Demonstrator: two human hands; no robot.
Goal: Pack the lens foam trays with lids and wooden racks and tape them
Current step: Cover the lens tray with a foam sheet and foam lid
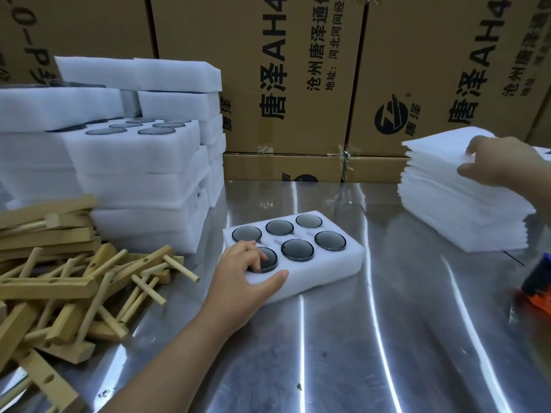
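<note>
A white foam tray (334,265) with several dark round lenses lies on the steel table in the middle. My left hand (244,272) grips its near left corner, thumb along the front edge and fingers curled over one lens. My right hand (504,165) is at the top of a stack of thin white foam lids (453,210) at the right, fingers and thumb pinching the edge of the top sheets. A heap of wooden racks (68,281) lies at the left.
Tall stacks of filled foam trays (134,162) stand at the back left. Cardboard boxes (292,84) wall off the back. A blue and orange object (536,281), blurred, lies at the right edge. The steel table (343,338) is bare in front.
</note>
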